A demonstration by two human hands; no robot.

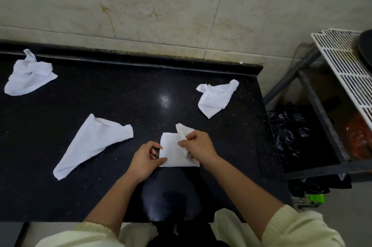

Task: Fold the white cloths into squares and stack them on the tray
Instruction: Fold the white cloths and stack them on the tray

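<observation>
Pinching the cloth (173,153) (half folded): left hand (146,159) its side edge, right hand (198,147) a lifted flap.

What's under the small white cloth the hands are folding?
The shiny black stone counter shows all round the small white folded cloth, so it lies on that. Anything right beneath is covered.
</observation>
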